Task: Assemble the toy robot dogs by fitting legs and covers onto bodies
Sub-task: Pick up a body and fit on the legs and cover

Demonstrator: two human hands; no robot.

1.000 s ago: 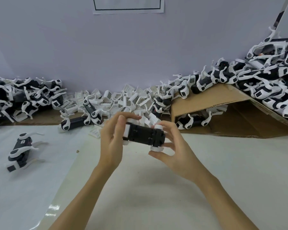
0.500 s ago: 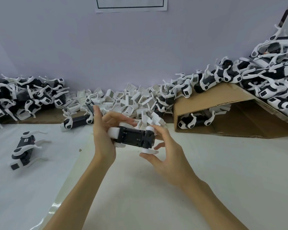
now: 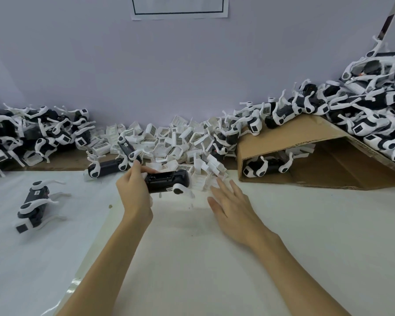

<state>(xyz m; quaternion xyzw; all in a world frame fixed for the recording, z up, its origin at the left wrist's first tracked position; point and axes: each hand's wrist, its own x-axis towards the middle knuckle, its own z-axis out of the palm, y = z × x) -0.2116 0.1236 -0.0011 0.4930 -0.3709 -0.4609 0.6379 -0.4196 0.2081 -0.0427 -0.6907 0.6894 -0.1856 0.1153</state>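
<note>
My left hand [image 3: 134,195] grips the left end of a black toy dog body [image 3: 167,181] with white leg joints, held above the white table near its far side. My right hand [image 3: 232,205] is off the body, fingers spread and straight, reaching toward the loose white covers [image 3: 180,142] heaped at the back centre. An assembled dog [image 3: 33,202] lies on the table at the left.
Piles of black and white dogs lie at the back left [image 3: 32,133] and along the right [image 3: 363,115]. A folded cardboard sheet [image 3: 306,135] stands at the back right with a dog [image 3: 265,167] under it. Another dog body [image 3: 107,167] lies by the covers.
My right hand has let go of the body and moved right toward the cover pile. My left hand alone now holds the body, shifted slightly away from me.
</note>
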